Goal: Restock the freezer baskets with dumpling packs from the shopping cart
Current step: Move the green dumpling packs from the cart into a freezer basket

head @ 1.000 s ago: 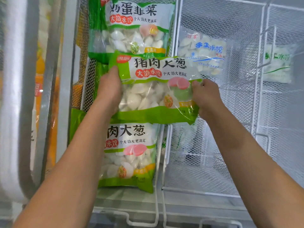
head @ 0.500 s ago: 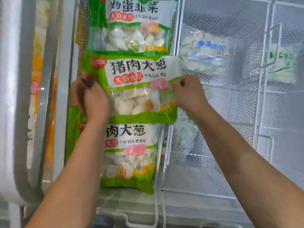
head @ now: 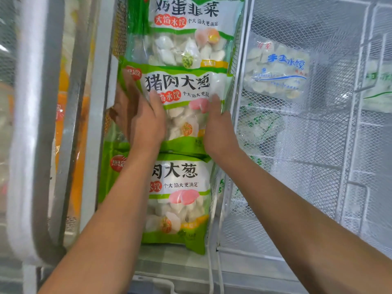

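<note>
Hands flat, fingers straight: left, right pressing glossy green crinkled dumpling pack into wire-mesh basket.

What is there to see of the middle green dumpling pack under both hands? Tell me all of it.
The middle dumpling pack is a green and white plastic bag with large black characters, a red label and a clear window showing pale dumplings. It lies flat, face up, in the left wire basket, overlapping the pack above and the pack below. The left hand rests on its left side with straight fingers; the right hand lies along its right edge.
</note>
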